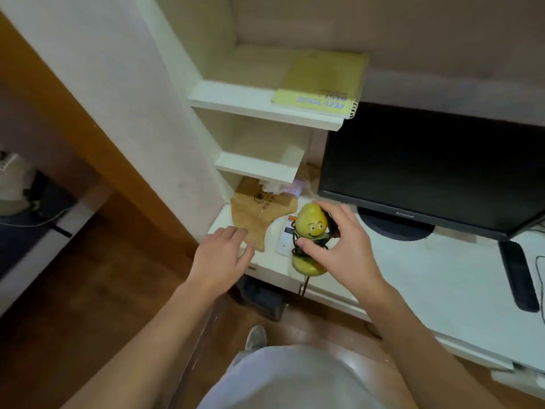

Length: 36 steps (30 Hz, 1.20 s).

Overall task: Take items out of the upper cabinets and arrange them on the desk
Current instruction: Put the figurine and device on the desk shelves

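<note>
A yellow pear-shaped toy lamp [309, 222] with a smiling face and a black cord wound round its middle stands near the front edge of the white desk [413, 273]. My right hand [342, 246] is wrapped around its waist, thumb in front and fingers behind. My left hand [221, 255] hovers with fingers apart over the desk's left corner, touching the edge of a brown cardboard piece [259, 214]. It holds nothing.
A black monitor [427, 169] stands on the desk at the right, with a black remote [517, 276] beside it. A yellow spiral notebook [321, 81] lies on the upper white shelf [236, 98]. A small card [287, 237] lies behind the toy. Wooden floor is below.
</note>
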Available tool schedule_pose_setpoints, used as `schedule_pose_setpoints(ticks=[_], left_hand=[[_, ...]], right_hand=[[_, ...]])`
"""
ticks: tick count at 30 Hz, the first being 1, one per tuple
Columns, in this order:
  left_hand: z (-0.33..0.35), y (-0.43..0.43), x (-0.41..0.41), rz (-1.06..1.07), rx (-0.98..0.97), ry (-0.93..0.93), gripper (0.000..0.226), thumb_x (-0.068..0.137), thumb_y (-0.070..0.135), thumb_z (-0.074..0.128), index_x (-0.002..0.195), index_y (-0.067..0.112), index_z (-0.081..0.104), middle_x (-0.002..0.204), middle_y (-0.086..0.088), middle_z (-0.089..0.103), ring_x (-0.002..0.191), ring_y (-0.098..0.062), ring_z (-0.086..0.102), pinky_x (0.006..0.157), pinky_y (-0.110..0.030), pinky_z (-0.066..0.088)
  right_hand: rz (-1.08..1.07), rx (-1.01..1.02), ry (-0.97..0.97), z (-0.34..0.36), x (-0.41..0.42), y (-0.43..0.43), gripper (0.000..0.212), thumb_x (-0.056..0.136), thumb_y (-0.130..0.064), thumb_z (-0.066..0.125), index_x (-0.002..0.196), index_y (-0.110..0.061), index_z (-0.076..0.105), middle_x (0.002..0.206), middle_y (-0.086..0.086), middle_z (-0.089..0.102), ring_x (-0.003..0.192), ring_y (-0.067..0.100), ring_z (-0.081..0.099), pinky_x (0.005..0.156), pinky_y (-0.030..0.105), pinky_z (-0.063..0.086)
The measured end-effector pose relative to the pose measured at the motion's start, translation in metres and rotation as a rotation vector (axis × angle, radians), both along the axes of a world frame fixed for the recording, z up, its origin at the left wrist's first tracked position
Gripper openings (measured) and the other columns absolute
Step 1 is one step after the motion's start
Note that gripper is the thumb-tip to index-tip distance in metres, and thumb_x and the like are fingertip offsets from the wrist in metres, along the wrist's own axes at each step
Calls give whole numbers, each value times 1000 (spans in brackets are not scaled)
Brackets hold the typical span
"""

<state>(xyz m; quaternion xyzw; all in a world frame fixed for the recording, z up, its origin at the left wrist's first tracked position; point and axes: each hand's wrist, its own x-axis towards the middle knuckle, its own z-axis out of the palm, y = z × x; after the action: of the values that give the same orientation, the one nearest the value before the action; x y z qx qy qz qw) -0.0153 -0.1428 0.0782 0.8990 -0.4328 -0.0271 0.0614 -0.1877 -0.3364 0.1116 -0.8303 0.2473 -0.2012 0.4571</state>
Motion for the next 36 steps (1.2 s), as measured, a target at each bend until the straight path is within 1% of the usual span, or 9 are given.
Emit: schedule_pose_setpoints(ticks=[3, 8, 13, 19, 23, 26, 30, 33, 36], left_hand=[[9, -4, 13, 7, -49, 2, 49, 104, 47, 36, 132, 15, 60, 129, -4, 66, 115, -23, 60, 94, -39, 48], [28, -6, 35, -12, -155, 29, 49, 104, 47, 34, 128, 14, 62, 122, -4, 67, 110, -22, 62, 90, -37, 49], [26, -5, 64, -56, -156, 73, 46, 105, 45, 35, 128, 15, 60, 123, -3, 65, 110, -21, 59, 91, -38, 49], [9, -3, 92, -162, -115, 99, 62, 97, 54, 20, 122, 15, 62, 116, -1, 65, 105, -21, 60, 87, -38, 49], [-3, -2, 107, -227, -101, 51, 43, 101, 44, 37, 116, 16, 66, 109, -2, 68, 98, -22, 64, 81, -36, 50], [-9, -5, 110, -293, -46, 108, 43, 101, 45, 33, 123, 20, 61, 117, 1, 64, 104, -18, 58, 88, -34, 48], [-17, -4, 118, -328, -75, 159, 40, 104, 43, 35, 128, 22, 59, 124, 4, 61, 108, -15, 57, 92, -32, 47], [-24, 0, 121, -352, -70, 149, 53, 101, 50, 26, 128, 21, 61, 124, 2, 64, 109, -17, 59, 92, -35, 48], [-31, 1, 126, -369, -73, 152, 66, 95, 56, 14, 128, 24, 60, 123, 6, 64, 107, -14, 58, 91, -32, 48]], right_hand=[[3, -74, -73, 27, 21, -1, 69, 73, -40, 87, 133, -33, 53, 122, -16, 51, 111, 1, 54, 87, 13, 48], [-50, -30, -171, 44, 62, -4, 64, 72, -36, 87, 128, -32, 56, 120, -12, 57, 111, 5, 58, 95, 31, 53], [-172, -8, -177, 30, 105, -8, 67, 67, -48, 84, 127, -32, 57, 119, -9, 64, 111, 11, 62, 97, 42, 53], [-328, -25, -177, 21, 150, -14, 65, 68, -47, 83, 125, -31, 56, 119, -8, 62, 111, 13, 61, 97, 43, 53], [-406, -8, -135, 17, 183, -19, 61, 65, -53, 82, 115, -29, 56, 113, -2, 63, 104, 17, 63, 92, 45, 55], [-449, 19, -95, 14, 204, -21, 57, 65, -53, 83, 110, -31, 54, 111, 1, 64, 102, 18, 63, 91, 44, 56], [-505, -50, -56, 9, 223, -22, 51, 69, -48, 83, 106, -21, 60, 104, 3, 63, 98, 18, 61, 89, 39, 54], [-505, -66, -3, 2, 224, -17, 47, 76, -37, 84, 108, -18, 55, 106, 3, 56, 95, 16, 55, 87, 32, 49], [-501, -42, -10, -8, 220, -11, 49, 74, -35, 85, 106, -18, 51, 105, 3, 60, 96, 19, 60, 84, 37, 53]])
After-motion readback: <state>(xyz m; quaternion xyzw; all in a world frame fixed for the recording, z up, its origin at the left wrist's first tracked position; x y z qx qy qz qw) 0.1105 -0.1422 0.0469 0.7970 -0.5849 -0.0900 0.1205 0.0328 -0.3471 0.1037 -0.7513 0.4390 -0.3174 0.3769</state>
